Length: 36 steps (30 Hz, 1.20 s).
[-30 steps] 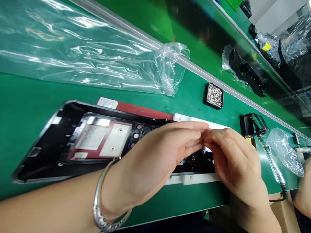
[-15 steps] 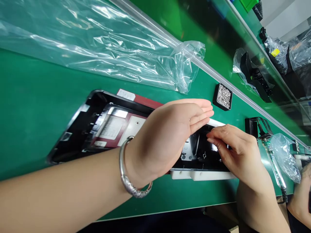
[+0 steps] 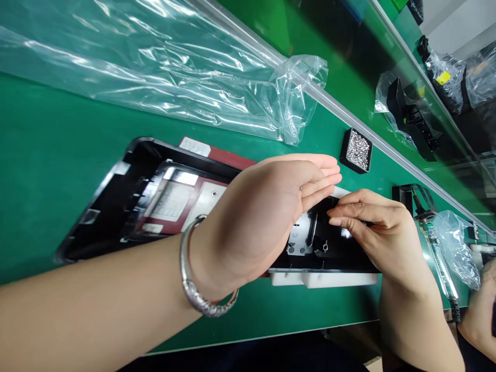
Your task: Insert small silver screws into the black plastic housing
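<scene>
A long black housing [image 3: 116, 206] lies on the green mat, its right end resting in a white fixture [image 3: 325, 279]. Inside it are a red panel with white labels [image 3: 174, 201] and a small metal plate [image 3: 298, 240]. My left hand [image 3: 267, 217], with a silver bracelet on the wrist, hovers over the middle of the housing. Its fingers are stretched out flat, and a tiny silver speck [image 3: 301, 188] sits at the base of the fingers. My right hand [image 3: 372, 232] has its fingertips pinched together and pressed onto the housing's right end. What it pinches is hidden.
A small black tray of silver screws [image 3: 357, 150] sits behind the hands. A big clear plastic bag [image 3: 155, 67] lies at the back left. An electric screwdriver [image 3: 437, 258] and another plastic bag [image 3: 457, 248] lie at the right. Another person's hand [image 3: 480, 310] shows at the right edge.
My hands were joined fingertip to fingertip; they have parted. The left hand lifted and flattened, and the right hand dropped its pinched fingers onto the housing's right end.
</scene>
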{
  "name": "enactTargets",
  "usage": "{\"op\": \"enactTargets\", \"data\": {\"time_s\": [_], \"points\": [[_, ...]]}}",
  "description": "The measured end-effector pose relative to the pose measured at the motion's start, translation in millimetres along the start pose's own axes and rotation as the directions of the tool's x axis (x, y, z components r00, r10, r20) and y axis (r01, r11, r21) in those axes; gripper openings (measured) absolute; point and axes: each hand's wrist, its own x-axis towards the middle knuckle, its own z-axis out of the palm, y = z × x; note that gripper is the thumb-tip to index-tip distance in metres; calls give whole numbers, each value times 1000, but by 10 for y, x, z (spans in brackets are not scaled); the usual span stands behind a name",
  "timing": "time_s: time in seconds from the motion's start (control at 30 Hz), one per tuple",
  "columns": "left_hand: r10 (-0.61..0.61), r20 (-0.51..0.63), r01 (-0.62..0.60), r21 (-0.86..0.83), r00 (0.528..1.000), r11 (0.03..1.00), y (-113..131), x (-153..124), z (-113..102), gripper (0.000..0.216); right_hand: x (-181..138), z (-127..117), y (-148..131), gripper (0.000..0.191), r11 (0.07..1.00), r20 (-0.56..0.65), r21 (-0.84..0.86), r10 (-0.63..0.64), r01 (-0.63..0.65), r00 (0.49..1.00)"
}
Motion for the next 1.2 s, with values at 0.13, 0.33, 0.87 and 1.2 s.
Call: {"op": "enactTargets", "data": {"time_s": [0.13, 0.33, 0.87, 1.2], "points": [[15, 27, -16, 20, 1000, 1000, 0, -10, -7, 31, -25, -73, -48, 9, 1000, 8, 29, 4, -5, 1000], [-30, 147, 17, 91, 989, 996, -37, -40, 4, 29, -98, -91, -190, 12, 990, -243, -136, -71, 39, 967], [-176, 304, 151, 104, 936, 983, -81, -86, -10, 30, -22, 130, -294, 6, 975, -267, -220, -91, 31, 959], [-152, 299, 101, 180, 942, 979, -139, -116, -46, 32, -58, 163, -362, 6, 927, -274, -376, -109, -2, 956]]}}
